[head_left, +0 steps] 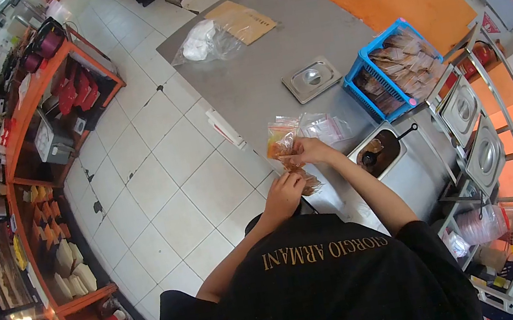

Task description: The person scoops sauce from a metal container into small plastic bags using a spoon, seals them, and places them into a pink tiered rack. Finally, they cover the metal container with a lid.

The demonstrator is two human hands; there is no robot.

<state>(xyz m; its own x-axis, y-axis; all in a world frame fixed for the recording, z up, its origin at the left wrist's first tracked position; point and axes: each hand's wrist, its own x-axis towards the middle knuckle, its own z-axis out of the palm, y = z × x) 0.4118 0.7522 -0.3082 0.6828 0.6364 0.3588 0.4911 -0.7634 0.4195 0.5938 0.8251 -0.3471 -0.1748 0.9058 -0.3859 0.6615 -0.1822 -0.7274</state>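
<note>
At the near edge of the steel table, my right hand (311, 151) pinches a small clear zip bag (281, 134) with orange-brown contents. My left hand (284, 194) is closed around more thin plastic bags (309, 185) with brown contents, just below it. Whether both hands grip the same bag is hard to see. Flat clear zip bags (327, 128) lie beside my right hand. Under my right forearm, a steel pan (390, 141) of dark brown sauce holds a black ladle (371, 156).
A blue basket (362, 82) full of brown-filled packets stands to the right. A steel lid (311, 79), a plastic bag with white contents (203, 41) and brown cardboard (243, 20) lie on the steel table (244, 87). More lids (484, 152) lean in a metal rack at right.
</note>
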